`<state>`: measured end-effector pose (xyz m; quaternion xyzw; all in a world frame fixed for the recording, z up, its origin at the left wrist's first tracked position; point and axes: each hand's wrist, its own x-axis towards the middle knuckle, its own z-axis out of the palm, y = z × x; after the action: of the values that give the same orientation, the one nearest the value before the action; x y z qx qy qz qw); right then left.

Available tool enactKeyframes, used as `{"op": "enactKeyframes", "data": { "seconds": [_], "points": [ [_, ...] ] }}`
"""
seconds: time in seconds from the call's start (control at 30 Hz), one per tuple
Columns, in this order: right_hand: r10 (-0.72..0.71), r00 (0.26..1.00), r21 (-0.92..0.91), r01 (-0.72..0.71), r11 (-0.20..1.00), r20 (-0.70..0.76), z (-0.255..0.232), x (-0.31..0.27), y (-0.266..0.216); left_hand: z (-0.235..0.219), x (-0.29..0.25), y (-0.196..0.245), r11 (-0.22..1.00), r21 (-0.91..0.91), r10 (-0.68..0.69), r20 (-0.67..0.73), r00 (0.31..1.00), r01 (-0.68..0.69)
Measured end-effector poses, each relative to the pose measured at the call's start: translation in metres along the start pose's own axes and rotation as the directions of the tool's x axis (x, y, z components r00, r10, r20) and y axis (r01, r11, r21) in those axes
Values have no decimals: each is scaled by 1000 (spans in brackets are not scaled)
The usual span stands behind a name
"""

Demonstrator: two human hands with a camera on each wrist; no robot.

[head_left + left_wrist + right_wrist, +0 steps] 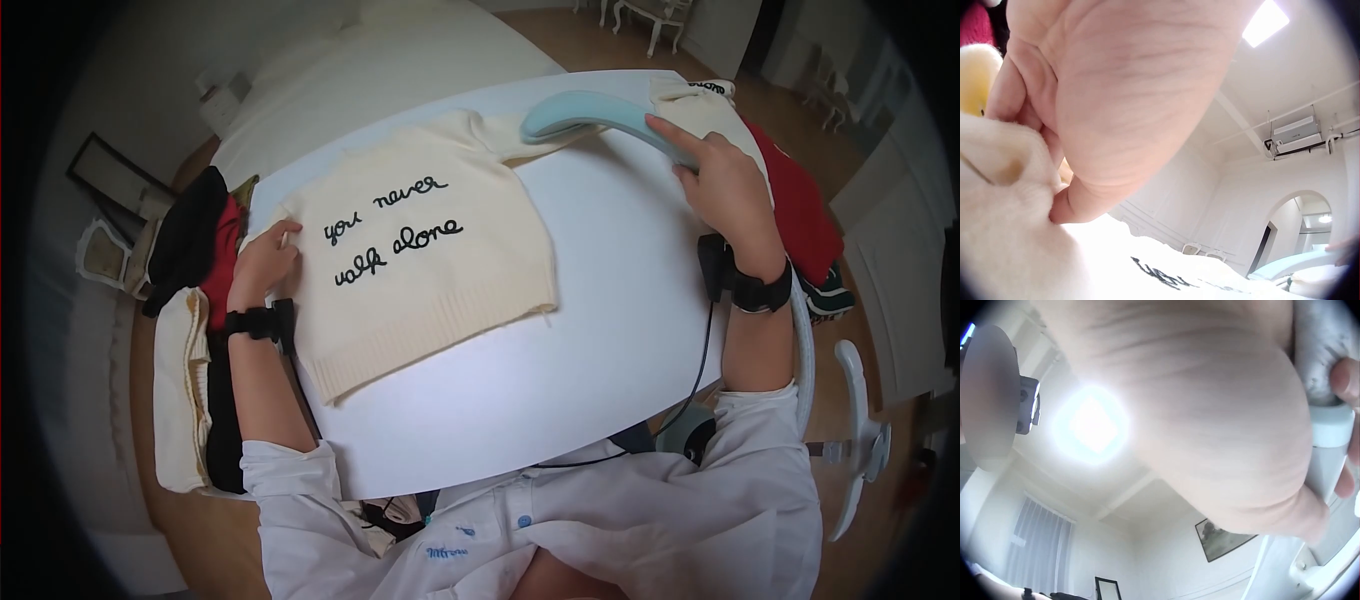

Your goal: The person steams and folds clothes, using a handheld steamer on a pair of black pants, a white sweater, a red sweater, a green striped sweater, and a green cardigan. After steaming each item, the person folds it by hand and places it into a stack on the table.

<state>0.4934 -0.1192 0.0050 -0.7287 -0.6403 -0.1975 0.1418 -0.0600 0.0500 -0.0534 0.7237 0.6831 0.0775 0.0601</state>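
A cream knit sweater [430,295] with "you never walk alone" in dark stitched script lies spread on a white board. At its left edge, my left hand [265,262] pinches the knit; in the left wrist view the thumb [1075,203] presses into the cream fabric [1010,212]. My right hand [728,185] grips the handle of a pale blue garment steamer [590,108], forefinger laid along its top. The curved steamer head overlaps the sweater's outstretched right sleeve in the head view. A white collar [1330,427] and grey hose show by the right hand in its wrist view.
Folded clothes line the left side, including a cream garment [178,400] and a black one [190,225]. A red garment [800,205] lies beyond the right edge of the board [620,370]. The steamer hose [804,345] drops past the right arm, near a white hanger-shaped stand [852,450].
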Motion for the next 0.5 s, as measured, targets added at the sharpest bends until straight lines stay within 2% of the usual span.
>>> {"op": "enactKeyframes", "data": {
  "seconds": [0.03,0.13,0.27,0.33,0.37,0.43,0.5],
  "points": [
    [1,1000,1,-1,1000,5,1,0,3,0,0,0,1000,2,0,5,1000,0],
    [109,992,-148,-117,982,-59,4,1,8,0,-1,0,1000,-3,9,-6,1000,-9],
    [80,994,-119,-88,989,-70,-5,-4,-1,-2,-2,2,1000,-13,5,-9,1000,-5],
    [2,999,25,-1,1000,-33,-16,-6,-10,-3,-2,0,1000,-21,-3,-12,1000,3],
    [-5,999,27,6,1000,-32,-22,-9,-15,-1,0,-3,1000,-21,11,-15,1000,-11],
    [-29,998,164,20,986,49,-34,-14,-23,0,0,-4,1000,-21,18,-14,1000,-18],
    [-22,998,177,11,984,60,-39,-18,-21,-2,-3,0,1000,-11,17,-17,1000,-17]
  ]
}}
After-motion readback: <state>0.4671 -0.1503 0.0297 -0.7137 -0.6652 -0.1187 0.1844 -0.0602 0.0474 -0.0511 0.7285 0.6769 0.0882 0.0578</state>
